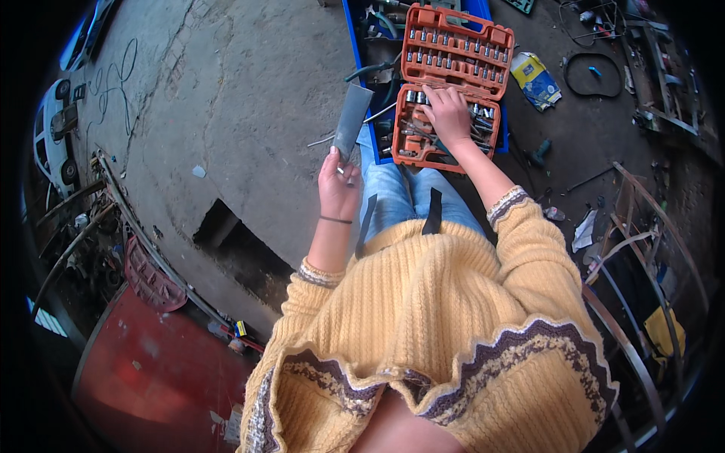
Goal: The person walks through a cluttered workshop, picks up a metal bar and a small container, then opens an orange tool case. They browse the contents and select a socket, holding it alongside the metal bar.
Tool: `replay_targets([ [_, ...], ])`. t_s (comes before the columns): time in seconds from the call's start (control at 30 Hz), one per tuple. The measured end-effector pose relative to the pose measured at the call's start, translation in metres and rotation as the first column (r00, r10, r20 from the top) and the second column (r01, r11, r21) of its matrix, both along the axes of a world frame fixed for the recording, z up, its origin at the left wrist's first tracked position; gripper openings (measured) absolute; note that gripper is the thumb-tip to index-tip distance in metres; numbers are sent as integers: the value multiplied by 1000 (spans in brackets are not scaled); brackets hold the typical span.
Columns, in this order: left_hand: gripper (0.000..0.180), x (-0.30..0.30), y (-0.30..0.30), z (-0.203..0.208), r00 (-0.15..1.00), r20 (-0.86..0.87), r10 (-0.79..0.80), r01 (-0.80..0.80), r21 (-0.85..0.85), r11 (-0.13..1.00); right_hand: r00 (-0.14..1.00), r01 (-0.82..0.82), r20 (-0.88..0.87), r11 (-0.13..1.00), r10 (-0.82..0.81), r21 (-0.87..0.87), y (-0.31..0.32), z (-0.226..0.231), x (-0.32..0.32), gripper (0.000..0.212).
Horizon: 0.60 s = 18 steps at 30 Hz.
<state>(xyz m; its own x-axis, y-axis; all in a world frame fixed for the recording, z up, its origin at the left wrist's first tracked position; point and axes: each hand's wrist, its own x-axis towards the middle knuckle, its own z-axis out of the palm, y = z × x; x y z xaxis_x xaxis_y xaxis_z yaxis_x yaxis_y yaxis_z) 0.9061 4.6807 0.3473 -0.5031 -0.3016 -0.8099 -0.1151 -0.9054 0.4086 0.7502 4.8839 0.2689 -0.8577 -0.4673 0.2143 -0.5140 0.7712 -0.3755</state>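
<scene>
In the head view, the open orange socket-set case [495,34] rests on a blue tool tray [477,7]. The right hand [447,113] is over the case's lower half, fingers bent at its row of sockets [412,97]; whether they grip one I cannot tell. Left of the case, the left hand [340,181] holds a flat grey metal strip [352,113] upward by its lower end, fingers curled. Green-handled pliers [364,72] lie just left of the case; a yellow-and-blue packet [538,81] lies on the floor to its right.
</scene>
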Motion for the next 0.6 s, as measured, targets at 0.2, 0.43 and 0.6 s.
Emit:
replay_targets([
  [0.2,13,-4,2,0,1000,-1,-6,6,-3,1000,953,281,141,955,-267,-95,11,-3,0,17],
  [0.43,14,-6,5,1,1000,11,-7,7,-7,1000,992,59,116,995,-50,-78,9,-3,-4,24],
  [0.6,15,-5,4,0,1000,-1,-12,12,-6,1000,982,-39,187,999,32,33,8,5,-17,26],
])
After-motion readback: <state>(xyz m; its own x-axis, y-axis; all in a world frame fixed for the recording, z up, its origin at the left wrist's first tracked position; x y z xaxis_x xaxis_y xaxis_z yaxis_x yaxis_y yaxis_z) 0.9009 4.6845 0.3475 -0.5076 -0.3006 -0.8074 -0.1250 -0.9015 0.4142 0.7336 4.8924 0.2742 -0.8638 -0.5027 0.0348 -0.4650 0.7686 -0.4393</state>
